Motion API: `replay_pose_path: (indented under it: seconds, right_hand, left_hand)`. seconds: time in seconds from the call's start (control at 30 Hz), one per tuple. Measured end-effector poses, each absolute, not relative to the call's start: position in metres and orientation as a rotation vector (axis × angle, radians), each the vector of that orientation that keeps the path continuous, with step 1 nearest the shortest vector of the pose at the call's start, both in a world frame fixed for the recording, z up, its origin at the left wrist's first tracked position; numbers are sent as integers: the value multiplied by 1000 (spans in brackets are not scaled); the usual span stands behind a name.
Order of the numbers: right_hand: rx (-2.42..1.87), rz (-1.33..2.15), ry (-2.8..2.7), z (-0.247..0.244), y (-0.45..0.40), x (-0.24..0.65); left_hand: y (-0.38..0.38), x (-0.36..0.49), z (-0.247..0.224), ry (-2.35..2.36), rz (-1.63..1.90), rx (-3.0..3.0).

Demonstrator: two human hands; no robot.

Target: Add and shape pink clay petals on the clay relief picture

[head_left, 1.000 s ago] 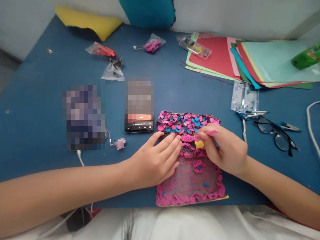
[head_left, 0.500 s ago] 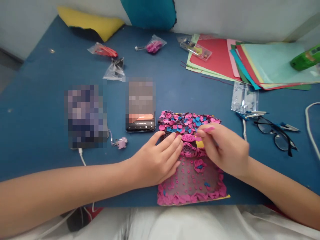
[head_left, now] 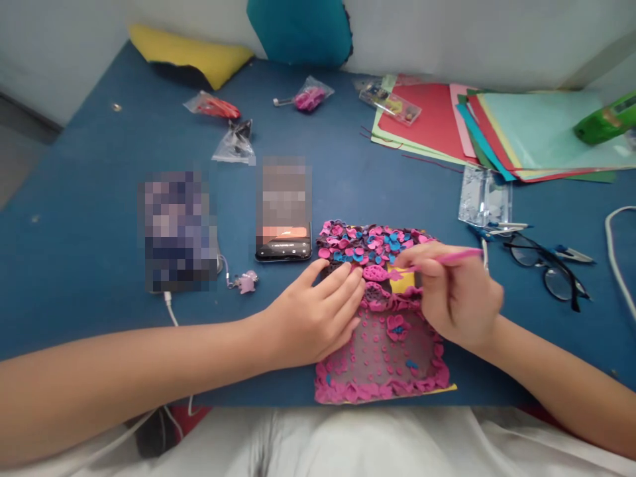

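A clay relief picture (head_left: 382, 358) in pink, blue and dark brown lies on a yellow card at the near edge of the blue table (head_left: 89, 199). My left hand (head_left: 313, 318) rests flat on its left side, fingers spread over the clay. My right hand (head_left: 457, 295) grips a thin pink tool (head_left: 454, 256), its tip touching the clay near a pink oval piece (head_left: 375, 273) in the middle of the picture.
Two phones (head_left: 284, 211) (head_left: 179, 232) lie to the left, one on a white cable. Glasses (head_left: 551, 268), scissors and a clear box (head_left: 485, 197) sit to the right. Coloured paper sheets (head_left: 521, 126), small plastic bags (head_left: 233, 142) and cushions lie at the back.
My right hand has turned, so the pink tool now lies flatter and sticks out to the right. My left hand has stayed on the clay. The view shifted slightly.
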State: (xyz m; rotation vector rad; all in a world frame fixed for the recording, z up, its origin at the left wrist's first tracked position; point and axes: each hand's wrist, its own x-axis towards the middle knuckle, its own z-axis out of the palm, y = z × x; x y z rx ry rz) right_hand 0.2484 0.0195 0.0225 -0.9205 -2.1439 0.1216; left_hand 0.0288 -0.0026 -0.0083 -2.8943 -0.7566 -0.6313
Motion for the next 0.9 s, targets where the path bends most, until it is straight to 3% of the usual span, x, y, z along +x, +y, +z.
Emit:
replay_pose_path:
  seconds: [0.2,0.4,0.9]
  right_hand:
    - [-963,138,-2045,33,14,263]
    - [-886,-283,-2228,24,15,276]
    - [-767,-167,-2441,13,28,275]
  left_hand:
    - [-4,29,-4,-738,-704,-2812]
    - [13,7,24,-707,-753,-2639]
    - [18,-4,22,-737,-638,-2589]
